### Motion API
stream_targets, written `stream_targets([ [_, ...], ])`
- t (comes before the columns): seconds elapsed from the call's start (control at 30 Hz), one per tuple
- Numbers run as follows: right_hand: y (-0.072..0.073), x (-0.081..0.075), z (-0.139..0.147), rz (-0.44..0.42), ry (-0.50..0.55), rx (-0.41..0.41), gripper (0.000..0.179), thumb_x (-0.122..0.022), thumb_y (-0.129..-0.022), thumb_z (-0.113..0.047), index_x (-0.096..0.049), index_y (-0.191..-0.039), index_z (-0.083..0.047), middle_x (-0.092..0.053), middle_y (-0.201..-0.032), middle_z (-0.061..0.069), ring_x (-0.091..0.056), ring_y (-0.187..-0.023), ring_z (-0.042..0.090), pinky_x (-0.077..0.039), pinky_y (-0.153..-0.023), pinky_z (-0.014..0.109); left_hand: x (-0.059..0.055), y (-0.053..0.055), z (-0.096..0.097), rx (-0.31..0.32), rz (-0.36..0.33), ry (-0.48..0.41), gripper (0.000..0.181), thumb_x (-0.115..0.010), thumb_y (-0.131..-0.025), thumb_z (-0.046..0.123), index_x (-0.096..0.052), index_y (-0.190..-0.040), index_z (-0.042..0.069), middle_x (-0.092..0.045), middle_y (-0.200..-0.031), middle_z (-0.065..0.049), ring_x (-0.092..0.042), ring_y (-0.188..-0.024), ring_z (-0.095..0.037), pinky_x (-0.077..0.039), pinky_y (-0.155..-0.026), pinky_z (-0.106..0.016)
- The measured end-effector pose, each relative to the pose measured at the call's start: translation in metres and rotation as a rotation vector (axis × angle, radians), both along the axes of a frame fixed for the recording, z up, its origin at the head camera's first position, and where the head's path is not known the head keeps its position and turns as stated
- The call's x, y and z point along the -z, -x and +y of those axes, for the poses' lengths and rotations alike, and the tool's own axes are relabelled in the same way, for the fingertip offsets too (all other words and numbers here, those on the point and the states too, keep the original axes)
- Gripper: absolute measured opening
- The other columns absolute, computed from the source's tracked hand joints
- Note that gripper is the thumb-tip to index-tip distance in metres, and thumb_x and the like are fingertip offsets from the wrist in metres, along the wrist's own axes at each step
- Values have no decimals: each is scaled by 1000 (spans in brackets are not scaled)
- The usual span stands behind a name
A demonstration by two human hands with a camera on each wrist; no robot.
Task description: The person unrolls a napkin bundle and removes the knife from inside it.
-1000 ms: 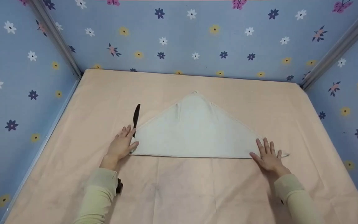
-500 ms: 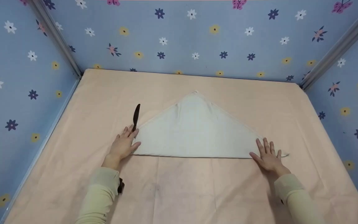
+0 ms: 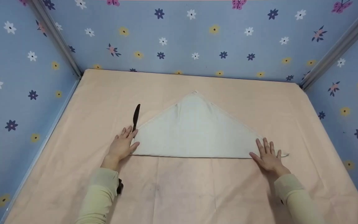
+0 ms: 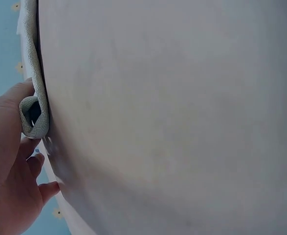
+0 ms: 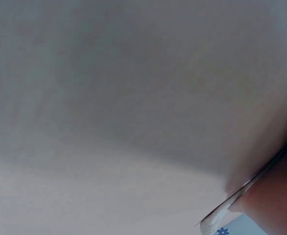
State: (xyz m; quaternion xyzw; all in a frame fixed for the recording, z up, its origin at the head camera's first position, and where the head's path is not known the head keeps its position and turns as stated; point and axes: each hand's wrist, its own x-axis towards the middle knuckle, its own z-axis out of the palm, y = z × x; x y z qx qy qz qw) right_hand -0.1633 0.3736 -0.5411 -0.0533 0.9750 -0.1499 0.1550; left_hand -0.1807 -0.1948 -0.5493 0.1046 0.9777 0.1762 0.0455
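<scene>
A pale cloth (image 3: 194, 133), folded into a triangle, lies with its long straight edge towards me and its peak away. My left hand (image 3: 121, 146) rests on its left corner, thumb on the cloth and fingers spread forward. In the left wrist view that cloth end forms a small roll (image 4: 41, 128) between thumb and fingers, with something dark inside that I cannot identify. A dark knife (image 3: 136, 115) lies beside the cloth, blade pointing away; its lower end is hidden at my left fingers. My right hand (image 3: 269, 158) lies with spread fingers on the right corner, whose tip pokes out beyond it.
A peach tablecloth (image 3: 185, 189) with creases covers the table. Blue flowered panels (image 3: 194, 40) stand at the back and both sides, with grey metal posts (image 3: 57, 40) at the corners.
My left hand has shifted slightly to the right and then a little back left at the cloth's corner. The right hand, the knife's blade and most of the cloth stay put.
</scene>
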Motion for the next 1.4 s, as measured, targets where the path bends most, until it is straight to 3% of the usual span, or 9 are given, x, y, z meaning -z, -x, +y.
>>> stream_targets([
  [0.8, -2, 0, 0, 18, 18, 2, 75, -31, -91, -52, 0, -142, -7, 12, -143, 24, 16, -127, 43, 16, -90, 65, -1, -2, -10, 5, 29, -3, 52, -47, -90, 31, -37, -136, 8, -23, -142, -19, -16, -128, -41, -21, -97, -57],
  [1.4, -2, -2, 0, 10, 32, -9, 75, -31, -91, -50, 1, -142, -6, 11, -143, 25, 16, -127, 44, 14, -89, 66, -8, -1, -15, -8, -26, -25, 50, -47, -89, 25, -37, -135, 9, -23, -141, -21, -13, -129, -39, -16, -100, -55],
])
